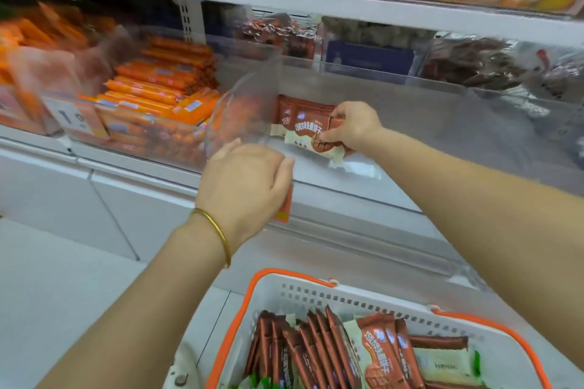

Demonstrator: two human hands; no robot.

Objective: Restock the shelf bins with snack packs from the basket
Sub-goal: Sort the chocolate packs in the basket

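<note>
Grip: right hand (350,126) pinches snack pack (308,132) in clear bin (442,135).

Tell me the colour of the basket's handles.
The handles are orange, on a white basket; the head view shows them.

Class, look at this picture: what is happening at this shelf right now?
A person is restocking a clear bin on the shelf. The right hand pinches a brown-and-cream snack pack inside the bin, next to a few packs already there. The left hand is at the bin's front edge, its fingers hidden from view. Below, a white basket with orange handles holds many more brown packs, so the job looks far from finished.
</note>
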